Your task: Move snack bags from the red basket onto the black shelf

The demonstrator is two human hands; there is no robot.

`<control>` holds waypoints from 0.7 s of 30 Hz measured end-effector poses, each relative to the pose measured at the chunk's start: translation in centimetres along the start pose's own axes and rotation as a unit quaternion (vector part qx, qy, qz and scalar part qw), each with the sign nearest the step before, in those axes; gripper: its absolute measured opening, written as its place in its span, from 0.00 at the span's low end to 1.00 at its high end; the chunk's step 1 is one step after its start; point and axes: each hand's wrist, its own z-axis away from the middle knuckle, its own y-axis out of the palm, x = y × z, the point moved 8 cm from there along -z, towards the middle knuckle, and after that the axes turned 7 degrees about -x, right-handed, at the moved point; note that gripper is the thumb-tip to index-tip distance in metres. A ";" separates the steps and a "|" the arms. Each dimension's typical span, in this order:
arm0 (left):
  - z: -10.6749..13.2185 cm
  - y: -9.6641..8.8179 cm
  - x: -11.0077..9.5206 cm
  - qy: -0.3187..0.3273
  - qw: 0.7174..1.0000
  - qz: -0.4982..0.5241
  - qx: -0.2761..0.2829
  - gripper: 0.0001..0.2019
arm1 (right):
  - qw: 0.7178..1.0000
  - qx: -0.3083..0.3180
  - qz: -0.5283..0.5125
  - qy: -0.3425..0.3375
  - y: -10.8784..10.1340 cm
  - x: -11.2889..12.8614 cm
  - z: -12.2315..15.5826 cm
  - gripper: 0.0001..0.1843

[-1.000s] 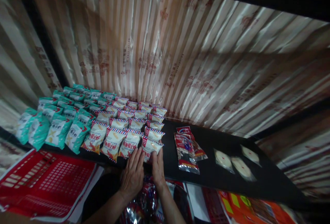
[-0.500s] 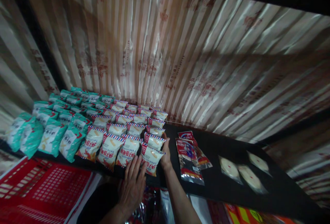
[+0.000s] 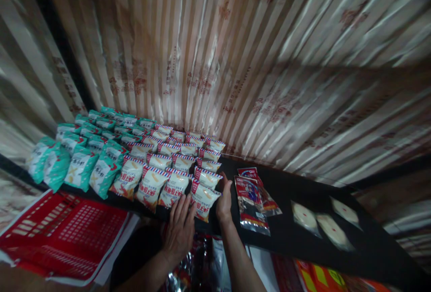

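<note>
Rows of small white snack bags with red lettering and striped tops stand upright on a black shelf. My left hand lies with outstretched fingers against the lower front of the front-row bags, near the right end. At that end, my right hand is upright beside the corner white snack bag, its fingers extended along the row's side and partly hidden behind the bag. Neither hand is wrapped round a bag. Left of the white ones stand several rows of teal snack bags.
Right of my right hand lie two dark red packets, overlapping. Farther right are three clear-wrapped pale round items. A red plastic basket is below the shelf at left. Orange and yellow packages show underneath. A striped, creased sheet backs the shelf.
The view has shifted a little, so the shelf goods appear farther right and more of the basket shows. My right hand has come slightly away from the corner bag; my left stays at the front.
</note>
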 end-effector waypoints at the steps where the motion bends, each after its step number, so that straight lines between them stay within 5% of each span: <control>1: 0.0 -0.1 0.0 -0.004 1.000 0.005 0.005 0.28 | 1.000 -0.015 -0.011 0.020 -0.6 -0.3 0.5 0.38; 13: 2.7 -3.0 -1.1 -0.014 0.993 0.113 0.011 0.22 | 0.991 -0.121 0.063 0.001 -11.5 -0.9 11.9 0.29; 18: 7.6 0.4 -5.8 0.025 0.963 0.195 0.183 0.22 | 0.961 -0.073 0.249 0.094 -14.8 -6.7 14.6 0.26; 21: 10.7 3.7 -7.2 -0.036 0.946 0.202 0.251 0.22 | 0.931 -0.082 0.329 0.137 -16.7 -10.2 14.7 0.27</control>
